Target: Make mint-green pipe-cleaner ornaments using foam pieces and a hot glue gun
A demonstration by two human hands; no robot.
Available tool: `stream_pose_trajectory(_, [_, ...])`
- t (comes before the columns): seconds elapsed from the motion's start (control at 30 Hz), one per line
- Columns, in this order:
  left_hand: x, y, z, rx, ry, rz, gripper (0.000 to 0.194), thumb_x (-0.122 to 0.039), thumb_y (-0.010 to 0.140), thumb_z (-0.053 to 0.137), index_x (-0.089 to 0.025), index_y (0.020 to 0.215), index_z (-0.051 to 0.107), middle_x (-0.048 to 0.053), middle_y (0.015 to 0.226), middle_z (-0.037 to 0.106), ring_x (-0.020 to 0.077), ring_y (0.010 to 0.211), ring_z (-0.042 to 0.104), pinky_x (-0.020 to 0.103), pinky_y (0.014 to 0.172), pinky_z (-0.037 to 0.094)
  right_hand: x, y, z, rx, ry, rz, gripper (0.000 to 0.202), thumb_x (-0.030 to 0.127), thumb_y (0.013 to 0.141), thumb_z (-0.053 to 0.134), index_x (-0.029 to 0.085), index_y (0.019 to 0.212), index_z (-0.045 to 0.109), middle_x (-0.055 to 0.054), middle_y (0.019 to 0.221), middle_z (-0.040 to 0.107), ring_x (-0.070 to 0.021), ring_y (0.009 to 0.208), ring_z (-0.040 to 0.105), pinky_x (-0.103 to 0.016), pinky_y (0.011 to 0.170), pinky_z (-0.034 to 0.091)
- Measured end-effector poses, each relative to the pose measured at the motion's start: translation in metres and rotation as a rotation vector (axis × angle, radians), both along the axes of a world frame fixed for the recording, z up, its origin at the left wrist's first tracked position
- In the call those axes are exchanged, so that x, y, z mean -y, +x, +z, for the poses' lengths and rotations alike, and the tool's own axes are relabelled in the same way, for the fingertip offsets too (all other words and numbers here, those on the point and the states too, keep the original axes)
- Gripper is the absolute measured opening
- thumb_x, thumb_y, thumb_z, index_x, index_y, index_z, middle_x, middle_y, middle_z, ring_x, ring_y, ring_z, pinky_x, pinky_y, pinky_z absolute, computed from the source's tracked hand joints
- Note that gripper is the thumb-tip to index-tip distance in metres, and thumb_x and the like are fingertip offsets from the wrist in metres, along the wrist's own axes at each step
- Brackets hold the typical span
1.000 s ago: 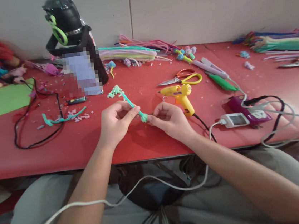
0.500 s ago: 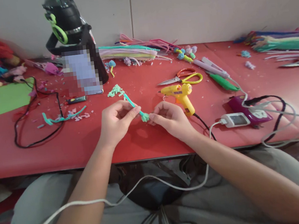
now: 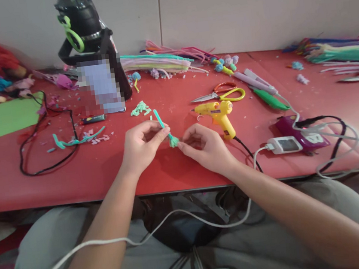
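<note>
Between thumb and forefinger, my left hand (image 3: 146, 144) pinches the turquoise stem of a small pipe cleaner flower (image 3: 173, 142). Its stem sticks up past my fingers, and the pale green bunched head points down toward the right. My right hand (image 3: 202, 145) has thumb and forefinger closed at the edge of that green head; its other fingers are curled. Just behind my left hand lies a little heap of cut green pipe cleaner pieces (image 3: 140, 108). A yellow hot glue gun (image 3: 217, 113) rests right of my right hand, with scissors (image 3: 223, 93) behind it.
A tall black bottle (image 3: 90, 36) stands at the back left. Pipe cleaner bundles (image 3: 158, 62) lie along the wall. A black cord (image 3: 23, 158) loops at left. A purple power strip (image 3: 296, 132) with cables is at right. A white cable (image 3: 175, 212) crosses my lap.
The flower's stem has turned a little more upright, and its green head has shifted slightly. Both hands stay close together at the same spot. The whole view has drifted slightly.
</note>
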State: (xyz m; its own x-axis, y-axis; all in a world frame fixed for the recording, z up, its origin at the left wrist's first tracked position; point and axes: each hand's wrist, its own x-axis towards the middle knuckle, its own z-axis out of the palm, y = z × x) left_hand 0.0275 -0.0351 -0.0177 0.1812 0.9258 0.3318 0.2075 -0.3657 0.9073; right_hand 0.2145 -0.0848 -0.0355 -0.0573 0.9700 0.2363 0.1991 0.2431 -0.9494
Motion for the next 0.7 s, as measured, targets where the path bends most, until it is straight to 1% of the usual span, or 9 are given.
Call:
stream_pose_trajectory(0.1, [-0.002,-0.001,-0.002,0.014,-0.030,0.014,0.015,-0.034,0.083,0.079,-0.020,0.088,0.079,0.005,0.087,0.080,0.0200,0.081,0.076,0.029,0.075,0.062,0.009,0.013,0.024,0.322,0.139,-0.035,0.022,0.043,0.092,0.067,0.023,0.090,0.060,-0.005,0.086,0.072,-0.0180,0.073,0.067,-0.033,0.070,0.053])
stream_pose_trajectory(0.17, [-0.003,-0.001,-0.003,0.013,-0.049,0.027,0.016,-0.034,0.083,0.079,-0.020,0.089,0.079,0.005,0.088,0.080,0.0209,0.083,0.077,0.030,0.077,0.063,0.013,0.033,0.044,0.615,0.145,-0.141,0.028,0.046,0.094,0.063,0.023,0.078,0.061,-0.003,0.068,0.066,-0.0165,0.058,0.057,-0.033,0.059,0.044])
stream_pose_trajectory(0.27, [-0.005,-0.002,-0.005,0.006,-0.059,0.035,0.017,-0.034,0.082,0.079,-0.019,0.090,0.080,0.006,0.089,0.081,0.0222,0.085,0.077,0.032,0.078,0.064,0.013,0.074,0.061,0.967,-0.033,-0.306,0.050,0.064,0.088,0.065,0.024,0.060,0.054,-0.002,0.049,0.050,-0.0176,0.051,0.049,-0.032,0.054,0.034])
stream_pose_trajectory(0.33, [-0.005,-0.002,-0.006,-0.010,-0.063,0.045,0.018,-0.034,0.082,0.080,-0.019,0.090,0.080,0.006,0.090,0.081,0.0228,0.085,0.077,0.032,0.077,0.064,0.008,0.096,0.060,1.079,-0.158,-0.397,0.056,0.076,0.082,0.064,0.024,0.061,0.057,-0.003,0.050,0.053,-0.0198,0.053,0.051,-0.033,0.054,0.034])
stream_pose_trajectory(0.4, [-0.005,-0.002,-0.006,-0.023,-0.066,0.051,0.018,-0.034,0.082,0.080,-0.019,0.092,0.081,0.007,0.091,0.081,0.0233,0.086,0.078,0.033,0.077,0.064,-0.001,0.109,0.051,1.084,-0.168,-0.460,0.058,0.081,0.076,0.065,0.023,0.077,0.065,-0.007,0.068,0.065,-0.0225,0.061,0.057,-0.034,0.057,0.037])
stream_pose_trajectory(0.47, [-0.005,-0.003,-0.007,-0.021,-0.076,0.046,0.018,-0.033,0.082,0.080,-0.019,0.094,0.081,0.007,0.092,0.082,0.0240,0.087,0.078,0.033,0.079,0.065,-0.012,0.109,0.038,0.975,-0.167,-0.390,0.060,0.079,0.077,0.065,0.020,0.090,0.069,-0.010,0.083,0.071,-0.0234,0.068,0.061,-0.034,0.061,0.040])
stream_pose_trajectory(0.53, [-0.004,-0.003,-0.007,-0.014,-0.083,0.033,0.017,-0.032,0.083,0.079,-0.020,0.095,0.082,0.008,0.093,0.082,0.0247,0.088,0.079,0.035,0.080,0.065,-0.024,0.103,0.025,0.782,-0.193,-0.294,0.056,0.073,0.080,0.067,0.018,0.092,0.071,-0.008,0.079,0.071,-0.0215,0.065,0.061,-0.034,0.060,0.042])
stream_pose_trajectory(0.63, [-0.004,-0.004,-0.007,-0.016,-0.093,0.016,0.017,-0.032,0.084,0.079,-0.020,0.095,0.081,0.008,0.092,0.082,0.0254,0.088,0.079,0.036,0.081,0.066,-0.037,0.089,0.010,0.515,-0.165,-0.281,0.046,0.061,0.079,0.074,0.016,0.092,0.074,-0.003,0.069,0.066,-0.0178,0.059,0.057,-0.031,0.055,0.041])
stream_pose_trajectory(0.7, [-0.006,-0.004,-0.009,-0.006,-0.104,0.018,0.017,-0.033,0.083,0.080,-0.019,0.093,0.080,0.009,0.092,0.082,0.0253,0.086,0.079,0.036,0.080,0.066,-0.039,0.082,0.006,0.388,-0.119,-0.255,0.040,0.054,0.081,0.075,0.017,0.096,0.076,-0.001,0.067,0.064,-0.0163,0.058,0.055,-0.030,0.053,0.041])
